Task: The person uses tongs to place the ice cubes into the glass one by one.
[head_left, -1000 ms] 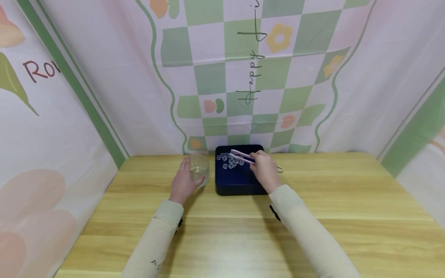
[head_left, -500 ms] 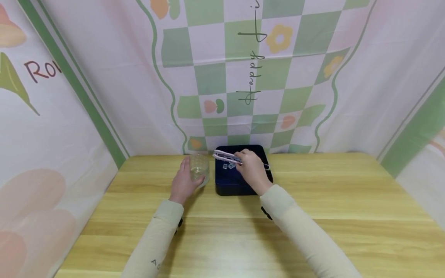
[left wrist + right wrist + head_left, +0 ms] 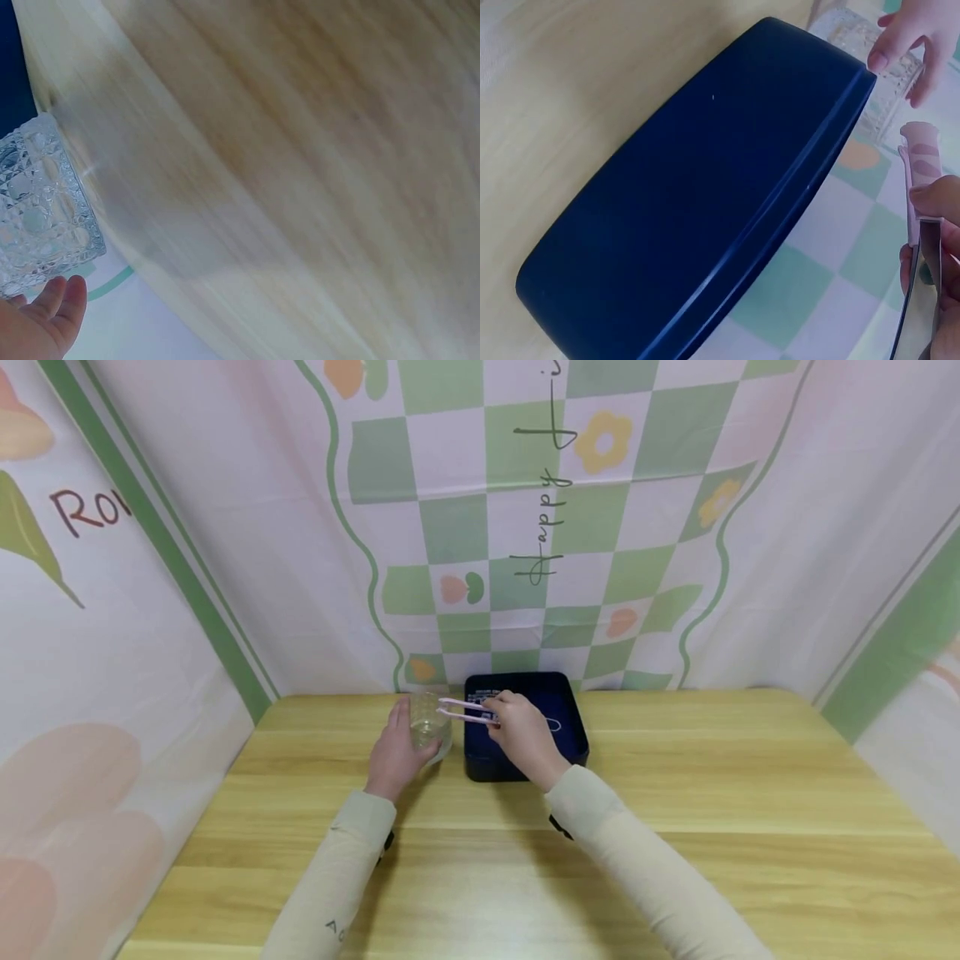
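Note:
My left hand [image 3: 393, 757] holds a clear patterned glass [image 3: 431, 733] standing upright, thumb on the near side and fingers on the far side. In the left wrist view the cut-glass wall [image 3: 45, 206] shows beside the fingertips. My right hand [image 3: 527, 737] grips small tongs with pale pink arms [image 3: 467, 717]; their tips are at the glass's upper right rim. Whether anything sits between the tips, I cannot tell. Small clear cubes [image 3: 476, 697] lie in the dark blue square tray [image 3: 486, 768], partly hidden by tongs and hand.
The tray's deep outer wall [image 3: 697, 172] fills much of the right wrist view, close to the glass. Both stand on a wood-grain table [image 3: 480, 868], near its back edge. A checked, printed curtain [image 3: 525, 527] hangs directly behind.
My right hand has carried the tongs leftward from over the cubes in the tray to the rim of the glass. My left hand and the glass have stayed put.

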Demonstrator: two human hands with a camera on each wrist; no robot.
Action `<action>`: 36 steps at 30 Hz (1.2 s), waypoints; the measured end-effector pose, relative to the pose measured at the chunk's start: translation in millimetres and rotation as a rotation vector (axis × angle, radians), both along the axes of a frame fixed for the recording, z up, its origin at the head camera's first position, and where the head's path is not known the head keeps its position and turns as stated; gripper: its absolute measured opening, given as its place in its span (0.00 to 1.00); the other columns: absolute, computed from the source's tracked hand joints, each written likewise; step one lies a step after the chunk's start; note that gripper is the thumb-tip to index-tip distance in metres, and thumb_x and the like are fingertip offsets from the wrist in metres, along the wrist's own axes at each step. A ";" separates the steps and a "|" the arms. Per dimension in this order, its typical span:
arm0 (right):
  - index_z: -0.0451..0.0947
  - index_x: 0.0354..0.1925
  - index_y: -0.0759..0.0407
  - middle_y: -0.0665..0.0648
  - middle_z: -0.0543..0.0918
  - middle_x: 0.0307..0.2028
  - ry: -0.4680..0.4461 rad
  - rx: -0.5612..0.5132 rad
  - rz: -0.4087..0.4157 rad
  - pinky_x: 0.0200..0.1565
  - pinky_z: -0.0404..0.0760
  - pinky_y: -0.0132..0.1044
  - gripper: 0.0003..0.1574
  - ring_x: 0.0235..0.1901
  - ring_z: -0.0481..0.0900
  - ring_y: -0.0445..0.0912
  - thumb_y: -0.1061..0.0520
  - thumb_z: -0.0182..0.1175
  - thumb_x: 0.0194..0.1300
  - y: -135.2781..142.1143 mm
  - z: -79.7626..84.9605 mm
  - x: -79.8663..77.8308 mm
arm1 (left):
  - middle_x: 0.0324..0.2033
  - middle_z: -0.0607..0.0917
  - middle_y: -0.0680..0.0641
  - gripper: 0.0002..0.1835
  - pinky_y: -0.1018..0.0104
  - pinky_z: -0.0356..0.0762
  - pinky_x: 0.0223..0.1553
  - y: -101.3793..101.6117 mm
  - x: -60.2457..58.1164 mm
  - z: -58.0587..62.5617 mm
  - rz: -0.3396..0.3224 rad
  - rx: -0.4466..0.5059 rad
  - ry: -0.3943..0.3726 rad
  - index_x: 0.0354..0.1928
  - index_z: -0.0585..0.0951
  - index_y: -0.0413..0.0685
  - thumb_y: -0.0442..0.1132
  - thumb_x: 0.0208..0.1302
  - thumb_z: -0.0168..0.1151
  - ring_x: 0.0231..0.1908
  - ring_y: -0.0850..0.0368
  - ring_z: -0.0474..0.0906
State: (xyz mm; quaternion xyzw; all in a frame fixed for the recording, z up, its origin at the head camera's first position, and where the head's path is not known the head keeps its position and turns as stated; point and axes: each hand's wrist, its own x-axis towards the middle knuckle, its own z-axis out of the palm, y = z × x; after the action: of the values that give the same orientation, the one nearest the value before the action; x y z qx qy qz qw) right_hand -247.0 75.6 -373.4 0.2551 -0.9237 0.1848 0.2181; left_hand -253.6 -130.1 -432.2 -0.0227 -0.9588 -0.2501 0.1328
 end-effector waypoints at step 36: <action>0.82 0.46 0.65 0.62 0.84 0.42 -0.007 0.007 0.010 0.42 0.87 0.39 0.19 0.40 0.83 0.51 0.64 0.69 0.53 -2.5 -0.9 -3.2 | 0.67 0.66 0.37 0.50 0.47 0.82 0.52 1.1 -2.0 -0.4 -0.019 -0.019 0.005 0.71 0.54 0.36 0.52 0.55 0.69 0.53 0.38 0.78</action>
State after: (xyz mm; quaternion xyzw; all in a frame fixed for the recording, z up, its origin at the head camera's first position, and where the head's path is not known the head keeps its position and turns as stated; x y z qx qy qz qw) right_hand -250.2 73.1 -374.3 0.2599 -0.9237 0.1839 0.2130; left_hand -255.6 -129.0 -432.6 -0.0338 -0.9606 -0.2420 0.1327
